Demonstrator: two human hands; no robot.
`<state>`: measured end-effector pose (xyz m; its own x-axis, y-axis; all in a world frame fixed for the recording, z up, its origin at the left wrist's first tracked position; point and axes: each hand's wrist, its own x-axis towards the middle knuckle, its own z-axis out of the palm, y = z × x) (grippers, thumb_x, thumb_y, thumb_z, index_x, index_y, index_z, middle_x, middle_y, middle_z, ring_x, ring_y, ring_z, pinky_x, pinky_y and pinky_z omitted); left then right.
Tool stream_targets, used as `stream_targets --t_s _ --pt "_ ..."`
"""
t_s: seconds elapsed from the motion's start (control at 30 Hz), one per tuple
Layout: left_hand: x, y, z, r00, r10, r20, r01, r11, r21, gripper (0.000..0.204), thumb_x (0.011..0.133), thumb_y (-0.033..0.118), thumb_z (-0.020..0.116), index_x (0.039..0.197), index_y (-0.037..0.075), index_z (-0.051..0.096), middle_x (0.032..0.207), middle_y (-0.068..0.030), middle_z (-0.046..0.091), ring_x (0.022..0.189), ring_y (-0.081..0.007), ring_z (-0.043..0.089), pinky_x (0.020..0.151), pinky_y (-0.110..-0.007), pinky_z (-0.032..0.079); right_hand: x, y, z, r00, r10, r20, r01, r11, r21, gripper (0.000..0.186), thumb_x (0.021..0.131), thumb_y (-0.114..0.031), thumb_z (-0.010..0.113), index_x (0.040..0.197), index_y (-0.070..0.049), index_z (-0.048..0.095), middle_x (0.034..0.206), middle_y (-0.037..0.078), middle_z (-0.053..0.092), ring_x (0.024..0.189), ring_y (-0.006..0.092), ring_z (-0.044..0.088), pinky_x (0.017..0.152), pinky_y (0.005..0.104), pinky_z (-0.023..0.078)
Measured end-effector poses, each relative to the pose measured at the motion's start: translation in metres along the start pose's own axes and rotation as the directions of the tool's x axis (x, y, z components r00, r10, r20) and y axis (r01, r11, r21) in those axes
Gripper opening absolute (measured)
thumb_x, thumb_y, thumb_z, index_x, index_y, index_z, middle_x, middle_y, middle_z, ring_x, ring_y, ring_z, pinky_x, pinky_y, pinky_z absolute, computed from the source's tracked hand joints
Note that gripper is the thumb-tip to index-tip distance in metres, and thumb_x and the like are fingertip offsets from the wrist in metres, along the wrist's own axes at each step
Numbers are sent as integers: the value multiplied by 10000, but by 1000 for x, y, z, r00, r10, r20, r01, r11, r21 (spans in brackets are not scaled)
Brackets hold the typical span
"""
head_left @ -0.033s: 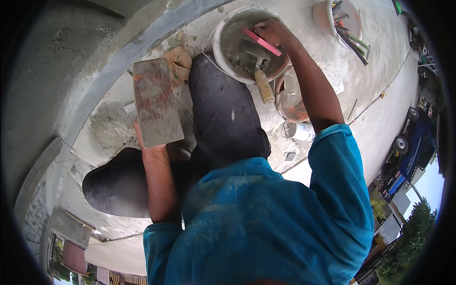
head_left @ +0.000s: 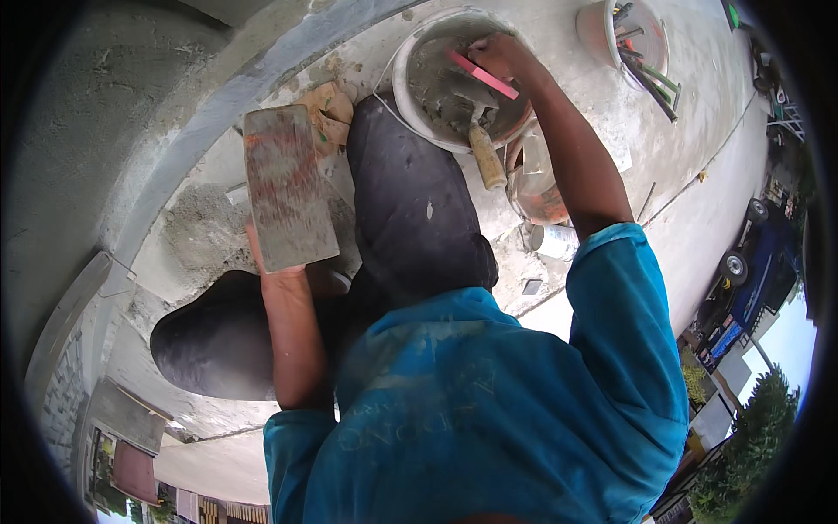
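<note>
My left hand (head_left: 284, 272) holds up a flat rectangular board (head_left: 291, 192), grey with reddish stains, over the ground by my knees. Most of that hand's fingers are hidden beneath the board. On the right, my right hand (head_left: 496, 56) reaches into a round bucket (head_left: 401, 87) of wet grey mortar (head_left: 428, 83). Its fingers are closed around a narrow pink tool (head_left: 485, 76), whose exact kind I cannot make out. A trowel (head_left: 487, 157) rests in the same bucket, its wooden handle sticking out over the near rim.
A second bucket (head_left: 595, 33) holding several hand tools stands at the far right. Beside the mortar bucket are a stained container (head_left: 537, 188) and a small white can (head_left: 552, 242). Crumpled brown paper (head_left: 327, 113) lies behind the board. A concrete ledge (head_left: 201, 122) curves along the left.
</note>
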<state>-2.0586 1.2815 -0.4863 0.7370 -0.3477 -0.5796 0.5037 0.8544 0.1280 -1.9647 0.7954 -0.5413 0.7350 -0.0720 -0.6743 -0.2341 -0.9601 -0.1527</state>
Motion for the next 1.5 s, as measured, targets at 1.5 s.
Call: stream_targets --t_s 1.5 --pt "57 -75 97 841 -240 485 357 920 -164 512 1103 274 470 1561 50 419 1553 -194 482 1371 -341 544 1133 -457 502 -239 -93 -114 615 -491 -617 586 808 -59 512 705 -39 716 1197 -172 751 1167 57 701 993 292 699 818 415 588"
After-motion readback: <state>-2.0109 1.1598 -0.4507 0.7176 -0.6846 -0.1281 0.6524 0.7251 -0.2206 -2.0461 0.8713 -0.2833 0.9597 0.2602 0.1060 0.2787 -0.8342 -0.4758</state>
